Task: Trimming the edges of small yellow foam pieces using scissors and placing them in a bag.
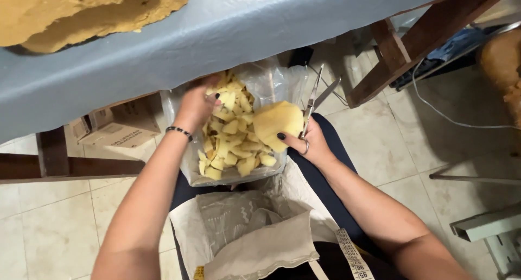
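- The clear plastic bag (271, 84) rests on the person's lap, just below the edge of the desk (244, 25), which carries a grey-blue cover. All places below are given relative to this bag.
- The bag holds a heap of yellow foam pieces (230, 144), small and irregular in cut.
- The left hand (196, 103) reaches into the bag from its left side. The fingers are curled down among the pieces at the top of the heap; how far this grip is closed, and whether it has hold of a piece, cannot be told.
- A dark beaded bracelet (179, 131) sits on the left wrist, outside the bag's left wall.
- The right hand (309, 144) is at the right wall of the bag. Its grip is closed on two things: a larger yellow foam piece (278, 122), pinched under the thumb and held over the bag's right half, and a pair of scissors (317, 98).
- The scissors point up and away from the bag, blades slightly parted.
- Below the bag, grey-beige fabric (255, 231) lies folded on the lap.
- A measuring tape (353, 255) hangs to the right of that fabric.
- On the desk, up and left of the bag, lies a large slab of tan foam (81, 11).
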